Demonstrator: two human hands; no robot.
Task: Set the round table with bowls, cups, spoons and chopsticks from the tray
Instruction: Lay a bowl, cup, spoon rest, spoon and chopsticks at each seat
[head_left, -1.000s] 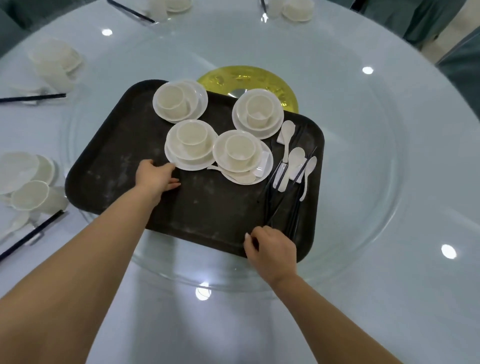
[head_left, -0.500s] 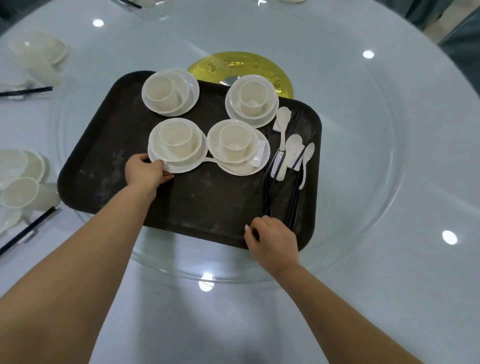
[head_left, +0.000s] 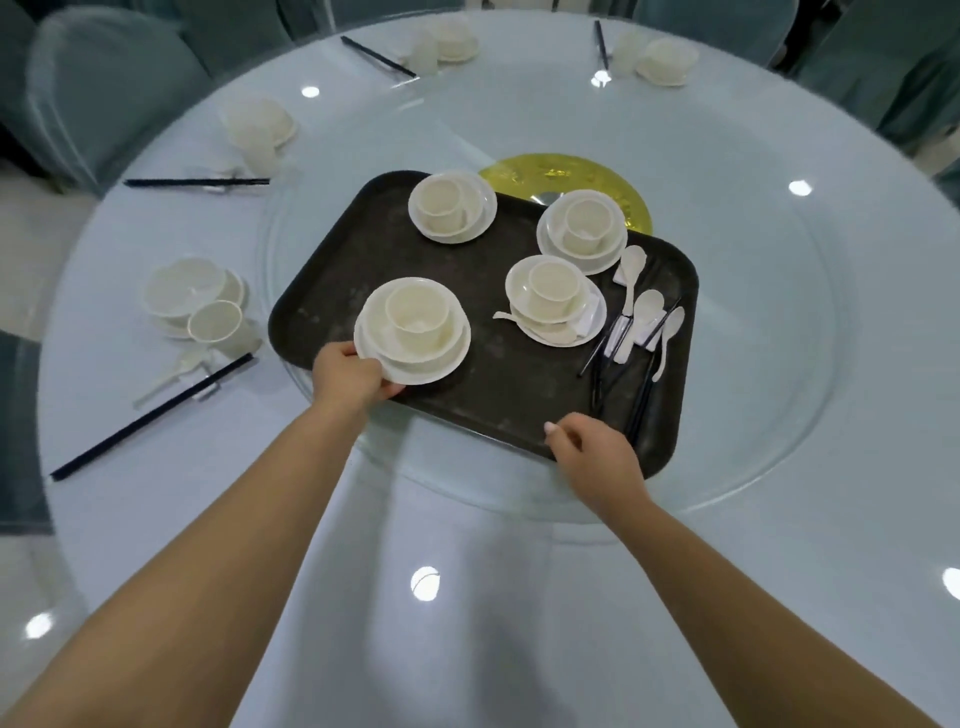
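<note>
A dark tray (head_left: 519, 395) lies on the glass turntable of the round table. My left hand (head_left: 349, 375) grips the rim of a white plate stacked with a bowl and cup (head_left: 413, 330) at the tray's near left. Three more such stacks stand on the tray: back left (head_left: 451, 208), back right (head_left: 583, 229) and middle (head_left: 553, 299). White spoons (head_left: 649, 312) and dark chopsticks (head_left: 644, 384) lie along the tray's right side. My right hand (head_left: 597, 452) holds the tray's near edge, fingers curled over it.
Laid place settings with bowls, cups and chopsticks sit around the table: left (head_left: 200, 304), far left (head_left: 257, 130), back (head_left: 447, 44) and back right (head_left: 660, 60). A gold disc (head_left: 561, 174) marks the turntable centre (head_left: 779, 364). Covered chairs (head_left: 104, 88) ring the table.
My left hand took hold of the near-left plate stack and drew it away from the middle stack toward the tray's near-left edge. The right hand stayed on the tray's edge.
</note>
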